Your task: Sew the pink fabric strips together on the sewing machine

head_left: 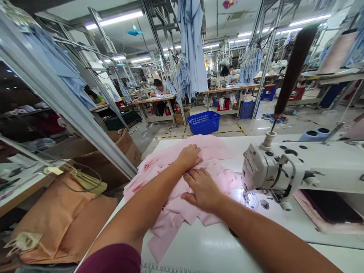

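The step in hand appears to be arranging the pink cloth (173, 208), heaped on the white bench (210, 248) beside the sewing machine (264, 167). The right hand (202, 189) rests spread and flat, gripping nothing visible; the left hand (191, 156) curls loosely, its hold unclear. Next calls for parting layers gently. The pieces look thin, limp, overlapping, rumpled.

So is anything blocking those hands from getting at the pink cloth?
Nothing visible: the left hand and right hand already lie on the pink cloth. The sewing machine stands to their right, not between.
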